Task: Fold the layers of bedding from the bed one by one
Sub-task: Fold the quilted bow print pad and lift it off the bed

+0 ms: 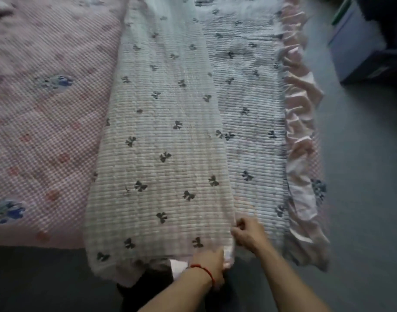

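A person stands at the foot of a bed, looking down along it; only their two bare forearms and hands show at the bottom of the view.

Lying lengthwise along the right side of the bed is the layer being folded: a white, ribbed, quilted blanket printed with small dark bows (170, 136) and edged with a pale pink ruffle (298, 122). Its left part has been laid over towards the middle, so a fold edge runs up the blanket's length, and the ruffled side hangs off the bed's right edge. This long, narrow lie suits folding it in strips from the foot.

The right hand (249, 233) sits at the near end of that fold edge, fingers curled and pinching the cloth, probably to hold the layers in line. The left hand (209, 263), with a thin red cord bracelet (204, 270) at the wrist, is just below it at the blanket's near hem, where it droops over the foot of the bed. Its fingers appear to grip the hem, though blur and the cloth hide them, so the grip is not certain.

To the left, still spread flat, lies a pink-and-white checked sheet with blue flower motifs (46, 131). A grey floor (361, 176) and a dark blue box (361, 50) lie to the right.
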`<state>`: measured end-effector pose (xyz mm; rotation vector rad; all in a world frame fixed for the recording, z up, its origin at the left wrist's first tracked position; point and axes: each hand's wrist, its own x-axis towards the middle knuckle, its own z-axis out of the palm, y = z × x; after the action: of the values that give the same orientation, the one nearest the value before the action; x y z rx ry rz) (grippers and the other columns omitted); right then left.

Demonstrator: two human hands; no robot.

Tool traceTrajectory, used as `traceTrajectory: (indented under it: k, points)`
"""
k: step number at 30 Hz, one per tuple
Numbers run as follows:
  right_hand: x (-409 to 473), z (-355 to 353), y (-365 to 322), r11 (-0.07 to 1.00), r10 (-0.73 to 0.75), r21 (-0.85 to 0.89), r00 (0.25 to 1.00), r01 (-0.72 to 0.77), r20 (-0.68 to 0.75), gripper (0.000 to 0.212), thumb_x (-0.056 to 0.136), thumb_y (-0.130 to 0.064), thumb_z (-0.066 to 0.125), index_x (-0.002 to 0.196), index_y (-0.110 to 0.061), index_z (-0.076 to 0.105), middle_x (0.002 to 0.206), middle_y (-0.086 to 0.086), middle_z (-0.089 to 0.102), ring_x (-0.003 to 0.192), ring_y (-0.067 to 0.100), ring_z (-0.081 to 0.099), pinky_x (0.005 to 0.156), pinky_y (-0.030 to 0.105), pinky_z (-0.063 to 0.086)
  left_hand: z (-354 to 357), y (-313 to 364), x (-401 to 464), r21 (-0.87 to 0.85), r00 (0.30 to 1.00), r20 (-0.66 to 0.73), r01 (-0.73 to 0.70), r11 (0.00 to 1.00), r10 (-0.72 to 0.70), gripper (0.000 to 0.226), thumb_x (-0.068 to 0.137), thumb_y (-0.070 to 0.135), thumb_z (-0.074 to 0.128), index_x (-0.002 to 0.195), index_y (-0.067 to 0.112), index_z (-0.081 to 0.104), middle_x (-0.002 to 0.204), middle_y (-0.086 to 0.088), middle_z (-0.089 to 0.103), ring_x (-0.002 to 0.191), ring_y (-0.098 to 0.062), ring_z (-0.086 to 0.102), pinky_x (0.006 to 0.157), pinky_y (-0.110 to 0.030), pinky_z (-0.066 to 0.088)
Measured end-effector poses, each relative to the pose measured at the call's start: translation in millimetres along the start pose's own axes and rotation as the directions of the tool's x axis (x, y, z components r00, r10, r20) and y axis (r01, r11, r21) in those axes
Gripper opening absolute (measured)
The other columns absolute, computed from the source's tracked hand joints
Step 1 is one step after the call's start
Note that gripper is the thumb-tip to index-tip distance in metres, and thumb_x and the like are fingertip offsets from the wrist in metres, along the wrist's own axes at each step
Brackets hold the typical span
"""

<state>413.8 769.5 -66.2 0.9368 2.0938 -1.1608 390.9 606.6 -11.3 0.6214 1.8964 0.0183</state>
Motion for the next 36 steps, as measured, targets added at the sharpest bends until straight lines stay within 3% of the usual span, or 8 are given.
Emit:
traceTrajectory:
  k: [4,9,13,19,21,25,29,36]
  points:
    - [-30,-18,20,0.993,0.007,-0.121,0.987,0.012,0.160,0.013,0.084,-0.030,0.070,0.076,-0.024,0.063,0.073,-0.008,0.066,0.075,0.012,0.065,0.070,0.031,0.055,-11,-4,-41,-0.116,0.994,0.035,0.104,0.988,-0.100,0.040,0.090,0.042,0.051,0.130,0.036,0.054,0.139,-0.002,0.058,0.127,-0.028,0.055,0.106,-0.044,0.045]
    - [-111,-70,5,0.996,-0.082,0.048,0.995,0.080,0.053,0.006,0.091,-0.020,0.069,0.089,-0.024,0.067,0.076,-0.009,0.069,0.072,0.004,0.065,0.081,0.035,0.058,-67,16,-96,-0.355,0.942,-0.301,0.031,0.935,-0.145,0.028,0.090,0.022,0.053,0.115,0.022,0.064,0.108,-0.003,0.072,0.105,-0.022,0.066,0.087,-0.029,0.050]
    - [-177,-133,-20,0.967,-0.128,0.198,0.978,0.159,-0.162,0.003,0.094,-0.018,0.070,0.097,-0.019,0.071,0.082,-0.001,0.075,0.072,0.010,0.072,0.074,0.034,0.061,-133,74,-135,-0.417,0.811,-0.584,-0.253,0.873,-0.044,0.023,0.091,0.017,0.058,0.113,0.019,0.064,0.096,0.002,0.068,0.082,-0.012,0.066,0.079,-0.029,0.054]
    - [-245,-237,-58,0.869,-0.184,0.331,0.862,0.367,-0.473,0.007,0.096,-0.021,0.069,0.101,-0.024,0.072,0.086,-0.004,0.078,0.078,0.011,0.074,0.073,0.026,0.060,-191,175,-162,-0.313,0.621,-0.767,-0.579,0.753,0.159,0.021,0.092,0.017,0.062,0.111,0.026,0.063,0.098,0.012,0.066,0.087,0.002,0.062,0.075,-0.015,0.053]
    - [-250,-272,-62,0.829,-0.218,0.342,0.819,0.442,-0.530,0.009,0.097,-0.021,0.068,0.104,-0.025,0.072,0.091,-0.006,0.078,0.082,0.010,0.075,0.076,0.028,0.061,-204,209,-171,-0.270,0.569,-0.794,-0.646,0.714,0.215,0.016,0.094,0.022,0.063,0.107,0.029,0.061,0.097,0.019,0.064,0.088,0.005,0.062,0.072,-0.010,0.051]
    - [-245,-345,-44,0.751,-0.291,0.347,0.753,0.562,-0.590,0.012,0.099,-0.018,0.064,0.106,-0.024,0.071,0.093,-0.007,0.078,0.084,0.011,0.075,0.077,0.028,0.061,-226,276,-178,-0.206,0.447,-0.869,-0.717,0.666,0.212,0.021,0.091,0.015,0.068,0.109,0.024,0.064,0.101,0.012,0.070,0.090,0.000,0.067,0.077,-0.019,0.056]
    - [-230,-438,-2,0.679,-0.364,0.367,0.725,0.636,-0.585,0.014,0.101,-0.018,0.060,0.111,-0.022,0.068,0.097,-0.007,0.075,0.089,0.008,0.073,0.080,0.026,0.061,-247,383,-166,-0.085,0.227,-0.965,-0.745,0.661,0.132,0.026,0.089,0.000,0.064,0.107,0.019,0.065,0.097,0.009,0.073,0.092,-0.003,0.070,0.075,-0.019,0.057]
    - [-228,-594,33,0.701,-0.516,0.210,0.688,0.681,-0.511,0.016,0.100,-0.032,0.062,0.115,-0.031,0.064,0.110,-0.017,0.069,0.100,0.002,0.068,0.080,0.013,0.056,-282,536,-148,-0.177,0.298,-0.952,-0.720,0.671,0.069,0.027,0.092,0.005,0.065,0.113,0.021,0.065,0.109,0.010,0.069,0.098,0.002,0.066,0.078,-0.012,0.055]
